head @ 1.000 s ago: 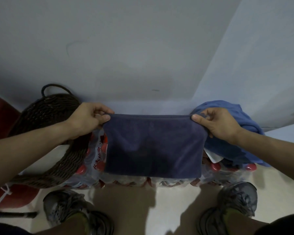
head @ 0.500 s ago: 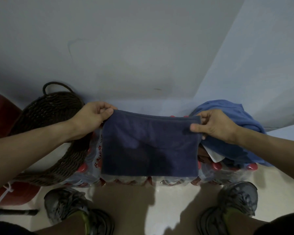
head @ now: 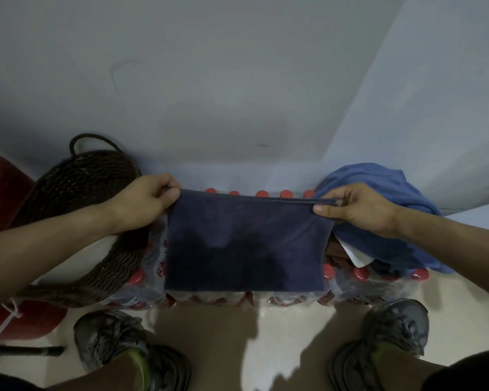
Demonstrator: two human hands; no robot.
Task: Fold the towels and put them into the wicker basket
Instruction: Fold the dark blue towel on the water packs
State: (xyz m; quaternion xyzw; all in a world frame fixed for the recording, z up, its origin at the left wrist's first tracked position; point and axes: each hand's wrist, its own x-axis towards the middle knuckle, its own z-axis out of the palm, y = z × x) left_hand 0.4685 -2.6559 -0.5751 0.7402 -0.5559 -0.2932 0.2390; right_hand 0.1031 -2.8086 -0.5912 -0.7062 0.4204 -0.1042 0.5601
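Note:
A dark navy towel (head: 244, 244), folded double, hangs flat in front of me over a pack of bottles. My left hand (head: 144, 201) pinches its top left corner and my right hand (head: 353, 206) pinches its top right corner, so the top edge is stretched taut. A dark brown wicker basket (head: 76, 187) with a loop handle sits tilted at the left, partly under my left forearm. A crumpled lighter blue towel (head: 378, 182) lies heaped at the right, behind my right hand.
Shrink-wrapped bottles with red caps (head: 359, 273) stand against the wall under the towels. A red stool (head: 0, 190) is at the far left. My two grey shoes (head: 108, 337) stand on the pale floor below. Walls meet in a corner close ahead.
Both hands have lowered the towel's top edge and tipped it away from me, so red bottle caps now show behind it. The towel's lower edge stays over the bottle pack.

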